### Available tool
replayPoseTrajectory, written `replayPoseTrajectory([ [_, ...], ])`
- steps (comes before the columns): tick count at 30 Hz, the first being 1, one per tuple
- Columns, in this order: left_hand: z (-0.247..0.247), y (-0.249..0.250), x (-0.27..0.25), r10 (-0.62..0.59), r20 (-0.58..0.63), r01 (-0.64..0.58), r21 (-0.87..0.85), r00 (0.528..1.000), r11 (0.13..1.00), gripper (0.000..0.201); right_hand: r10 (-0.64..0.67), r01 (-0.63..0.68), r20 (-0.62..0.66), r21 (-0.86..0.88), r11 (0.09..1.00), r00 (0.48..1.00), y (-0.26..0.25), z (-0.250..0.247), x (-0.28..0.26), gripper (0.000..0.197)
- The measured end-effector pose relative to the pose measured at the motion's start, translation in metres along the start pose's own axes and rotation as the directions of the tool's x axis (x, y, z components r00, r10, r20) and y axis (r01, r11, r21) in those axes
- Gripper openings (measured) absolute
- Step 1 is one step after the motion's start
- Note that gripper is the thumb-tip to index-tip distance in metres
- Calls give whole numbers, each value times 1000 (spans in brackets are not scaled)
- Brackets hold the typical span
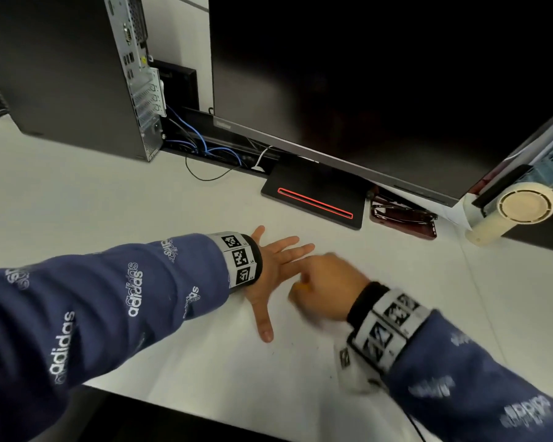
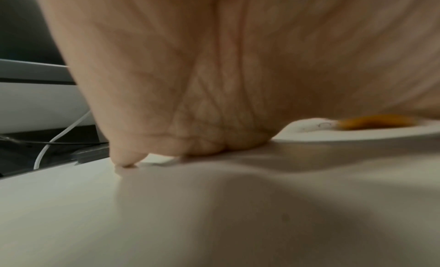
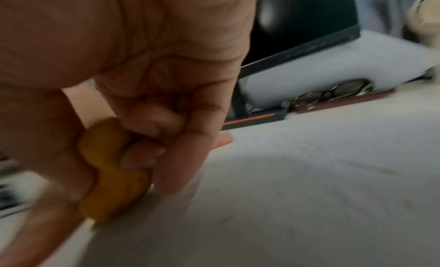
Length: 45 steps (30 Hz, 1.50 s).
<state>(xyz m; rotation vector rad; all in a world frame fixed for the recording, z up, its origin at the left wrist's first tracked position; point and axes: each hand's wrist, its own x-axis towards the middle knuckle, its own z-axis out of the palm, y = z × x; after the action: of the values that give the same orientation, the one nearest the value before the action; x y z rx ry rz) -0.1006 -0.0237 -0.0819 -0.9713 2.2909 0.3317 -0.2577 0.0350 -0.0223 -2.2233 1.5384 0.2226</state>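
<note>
My left hand [image 1: 273, 269] lies flat on the white desk [image 1: 109, 199], palm down, fingers spread toward the monitor stand. Its palm [image 2: 214, 73] fills the left wrist view, resting on the desk. My right hand [image 1: 323, 287] is curled, blurred by motion, over the left hand's fingers. It grips a small yellow-orange soft lump [image 3: 112, 169], pressed against the desk between thumb and curled fingers [image 3: 147, 152]. A sliver of that yellow lump [image 1: 300, 287] shows under the right hand in the head view, and as an orange streak [image 2: 373, 121] in the left wrist view.
A dark monitor [image 1: 364, 74] on a black stand with a red stripe [image 1: 315, 200] stands behind the hands. A black computer tower [image 1: 71, 65] with blue cables [image 1: 201, 145] is at back left. Glasses on a dark red case [image 1: 403, 216] and a cream fan [image 1: 521, 205] lie at right.
</note>
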Motion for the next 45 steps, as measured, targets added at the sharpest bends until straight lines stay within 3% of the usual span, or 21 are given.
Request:
replayPoseTrajectory([
  [2,0,0,-2,5,-16,-5,-13,1000,1000,167,-121,117,108,45,992,987,-25,11,-22,36],
  [4,-2,2,-4,1,1,-1,-2,1000,1000,167,-135,130,133,47,990,982,-22,7,-20,43],
  [7,-7,3,-5,3,21,-3,11,1000,1000,167,46,-46,0,34,998,999,16,-19,12,36],
  [9,-5,3,-3,6,11,-6,4,1000,1000,169,162,-157,-129,47,986,978,31,-22,25,32],
  [11,-2,1,-1,-3,20,3,3,1000,1000,169,88,-86,-88,25,996,992,14,-11,13,26],
  [15,-2,0,-2,9,-8,-10,-18,1000,1000,169,-117,107,113,94,990,987,-20,9,-19,38],
  [17,-2,-1,-1,7,9,-7,-6,1000,1000,169,-47,46,57,13,999,997,2,-6,2,26],
  [19,-2,-1,1,12,-2,-12,0,1000,1000,171,142,-142,-71,-7,990,987,30,-23,24,28],
  [21,1,-1,5,7,-8,-7,1,1000,1000,173,204,-208,-149,-14,978,968,38,-24,32,29],
  [23,1,-2,3,-2,-2,2,0,1000,1000,173,107,-111,-118,-22,994,987,16,-12,16,25],
  [25,3,-3,2,6,-17,-6,-21,1000,1000,171,-56,55,19,36,998,998,-13,5,-10,36],
  [27,4,-3,2,20,-48,-21,-25,999,999,170,-130,124,116,57,991,985,-23,13,-25,42],
  [29,1,-2,-2,10,-27,-11,-14,1000,1000,169,-90,86,89,41,995,992,-9,1,-11,42],
  [33,-5,4,-5,2,3,-2,14,1000,1000,168,180,-174,-102,64,983,978,24,-26,24,29],
  [35,-3,3,-5,-4,1,4,11,1000,1000,167,118,-117,-107,14,993,987,7,-17,12,23],
  [37,-2,1,-5,-2,-12,2,-9,1000,1000,169,-29,28,20,60,998,999,-25,2,-15,21],
  [39,0,-1,-4,4,-31,-5,-18,1000,1000,170,-115,102,126,106,989,985,-36,5,-28,36],
  [41,-1,-2,-5,5,-18,-5,-12,1000,1000,171,-64,56,98,81,995,993,-18,-5,-9,27],
  [42,-2,0,-4,5,-10,-5,-1,1000,1000,170,35,-38,48,68,997,998,-1,-13,5,20],
  [44,-3,2,-3,5,-7,-5,9,1000,1000,170,215,-210,-53,93,973,975,23,-27,23,24],
  [45,-4,3,-3,1,-5,-1,9,1000,1000,169,235,-228,-79,88,970,969,28,-25,27,28],
])
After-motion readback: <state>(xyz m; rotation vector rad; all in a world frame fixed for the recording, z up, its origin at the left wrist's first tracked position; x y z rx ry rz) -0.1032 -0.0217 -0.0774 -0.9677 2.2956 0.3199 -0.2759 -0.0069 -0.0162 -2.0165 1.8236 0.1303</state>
